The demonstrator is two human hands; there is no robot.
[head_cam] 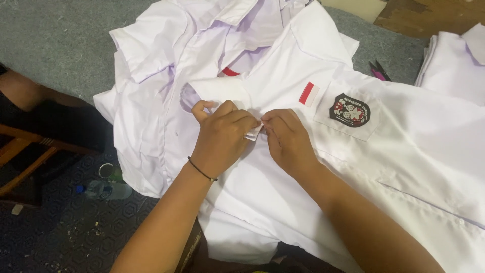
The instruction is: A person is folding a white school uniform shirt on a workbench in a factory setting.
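— Pinching something at frame centre?

— Yes: the left hand point(221, 135), a thin black band at its wrist, and the right hand point(287, 137) both close fingertips on a small white fabric tag point(254, 132), seemingly to keep it taut against the white cotton shirt point(414, 151).

— Room around them?

— A clear plastic bottle point(107, 190) lies lower left; pink-handled scissors point(379, 71) sit upper right, well apart.

Smooth matt white cloth on the shirt point(283, 177), an embroidered badge point(349, 109) stitched on, rough grey carpet point(60, 45) beneath.
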